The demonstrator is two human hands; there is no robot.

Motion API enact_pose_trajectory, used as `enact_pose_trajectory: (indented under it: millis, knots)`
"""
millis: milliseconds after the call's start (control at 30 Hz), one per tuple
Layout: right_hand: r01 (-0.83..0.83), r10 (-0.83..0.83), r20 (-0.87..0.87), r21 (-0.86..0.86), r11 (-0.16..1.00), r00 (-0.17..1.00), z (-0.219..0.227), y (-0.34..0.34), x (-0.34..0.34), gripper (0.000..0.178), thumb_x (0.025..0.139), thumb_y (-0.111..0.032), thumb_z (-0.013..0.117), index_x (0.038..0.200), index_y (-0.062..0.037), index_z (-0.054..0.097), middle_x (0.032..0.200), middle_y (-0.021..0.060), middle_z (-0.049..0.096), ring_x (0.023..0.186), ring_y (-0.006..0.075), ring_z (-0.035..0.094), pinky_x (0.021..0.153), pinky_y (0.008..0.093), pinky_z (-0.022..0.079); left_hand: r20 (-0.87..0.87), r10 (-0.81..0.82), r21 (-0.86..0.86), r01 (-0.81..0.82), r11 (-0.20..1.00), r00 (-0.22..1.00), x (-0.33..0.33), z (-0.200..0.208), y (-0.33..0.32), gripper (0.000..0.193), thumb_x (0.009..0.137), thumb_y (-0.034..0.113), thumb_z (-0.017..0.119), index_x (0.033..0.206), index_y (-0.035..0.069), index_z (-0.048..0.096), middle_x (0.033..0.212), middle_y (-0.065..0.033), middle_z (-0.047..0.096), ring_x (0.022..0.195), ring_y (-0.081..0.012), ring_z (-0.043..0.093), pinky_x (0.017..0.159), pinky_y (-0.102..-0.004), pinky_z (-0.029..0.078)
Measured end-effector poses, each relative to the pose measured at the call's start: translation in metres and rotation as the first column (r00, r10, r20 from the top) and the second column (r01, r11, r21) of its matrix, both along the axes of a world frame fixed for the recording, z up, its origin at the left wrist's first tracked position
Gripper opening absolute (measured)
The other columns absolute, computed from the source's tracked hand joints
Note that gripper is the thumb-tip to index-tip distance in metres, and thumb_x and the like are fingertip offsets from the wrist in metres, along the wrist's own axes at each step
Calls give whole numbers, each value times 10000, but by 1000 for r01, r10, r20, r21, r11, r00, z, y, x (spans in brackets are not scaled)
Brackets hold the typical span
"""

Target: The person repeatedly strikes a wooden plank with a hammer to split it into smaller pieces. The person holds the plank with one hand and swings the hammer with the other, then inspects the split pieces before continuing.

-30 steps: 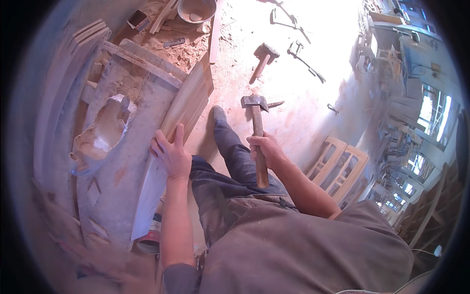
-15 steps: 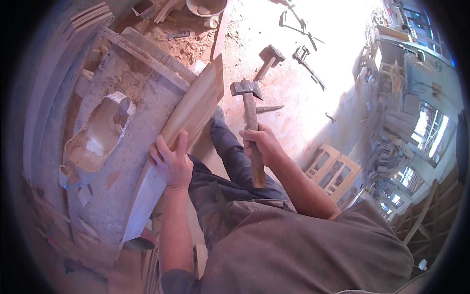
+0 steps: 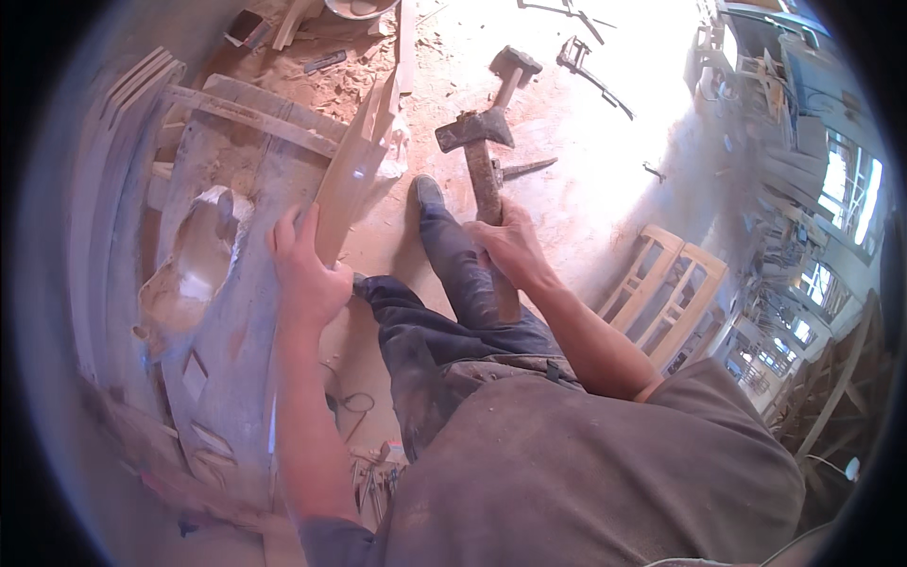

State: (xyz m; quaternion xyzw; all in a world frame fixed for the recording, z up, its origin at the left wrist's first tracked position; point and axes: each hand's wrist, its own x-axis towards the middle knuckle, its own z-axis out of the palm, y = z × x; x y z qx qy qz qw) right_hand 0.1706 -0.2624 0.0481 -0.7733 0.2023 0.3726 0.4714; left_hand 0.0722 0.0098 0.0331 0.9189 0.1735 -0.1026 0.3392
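My right hand (image 3: 515, 248) is closed round the wooden handle of a hammer (image 3: 480, 161), its dark steel head up and away from me. At the bench edge, my left hand (image 3: 310, 267) grips a pale wooden board (image 3: 351, 180), fingers over one side and thumb on the other. The board tilts with its far end jutting past the bench (image 3: 248, 326). That far end looks stepped or notched. Part of the near end is hidden behind my left hand and forearm. The hammer head is apart from the board.
On the bench lies a cut-open plastic container (image 3: 194, 269) with pale residue. Stacked wooden strips (image 3: 128, 94) stand at the left. A second hammer (image 3: 515, 64) and metal clamps (image 3: 590, 71) lie on the floor, with slatted wooden frames (image 3: 661, 293) at right. Shavings surround a bucket (image 3: 362, 8).
The board has turned more on edge and shifted left, and my left hand has moved up and left with it. The hammer has risen slightly, its head now larger in view.
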Motion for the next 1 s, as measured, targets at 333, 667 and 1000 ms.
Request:
enact_pose_trajectory:
  millis: [333, 667, 1000]
  knots:
    - [-280, 389, 512, -279, 919, 766, -16, -13, 7, 231, 955, -154, 752, 1072, -22, 603, 749, 165, 601, 655, 309, 562, 646, 420, 477, 142, 75, 231, -106, 967, 987, 3, -12, -18, 518, 772, 132, 827, 1237, -2, 643, 1184, -170, 690, 1167, -383, 633, 1002, -474, 541]
    - [-409, 568, 604, -395, 823, 559, -27, 3, 36, 275, 982, -174, 730, 1170, -48, 572, 826, 230, 688, 804, 461, 703, 679, 523, 512, -17, 85, 208, -79, 975, 996, 33, -14, -43, 370, 798, 205, 815, 1084, 27, 662, 1100, -159, 701, 1094, -375, 651, 921, -493, 560]
    - [-478, 615, 528, -389, 788, 585, -18, 12, 45, 278, 976, -162, 736, 1158, -31, 572, 837, 239, 693, 788, 472, 696, 682, 521, 521, 17, 58, 311, -60, 948, 998, 34, -20, -19, 338, 811, 246, 822, 1021, 40, 655, 1050, -155, 701, 1054, -369, 675, 899, -480, 567]
